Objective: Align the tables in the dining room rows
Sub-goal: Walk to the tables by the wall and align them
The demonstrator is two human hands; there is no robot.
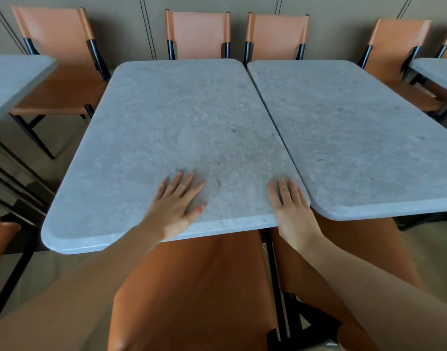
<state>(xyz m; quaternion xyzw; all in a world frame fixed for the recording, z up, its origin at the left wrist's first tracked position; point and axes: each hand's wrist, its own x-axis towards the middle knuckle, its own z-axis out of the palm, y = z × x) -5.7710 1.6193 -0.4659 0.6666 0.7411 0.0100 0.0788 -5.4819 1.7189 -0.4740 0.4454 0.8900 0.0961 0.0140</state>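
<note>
Both hands lie flat with fingers straight, gripping nothing: left hand (175, 207) and right hand (292, 209) press the near edge of the left table (166, 127), which touches the right table (356, 138). Push evenly, keeping the near edges level.

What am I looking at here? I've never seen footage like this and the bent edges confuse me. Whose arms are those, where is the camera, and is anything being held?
There is one picture, from a wide-angle camera worn on a person's head, looking forward and down; that lens bends the edges. The arms are the wearer's own. The left hand and right hand lie flat, fingers straight, on the near edge of a grey stone-look table. A second table sits close beside it, its near edge further forward. Orange chairs line the far wall. Nothing is held.
</note>
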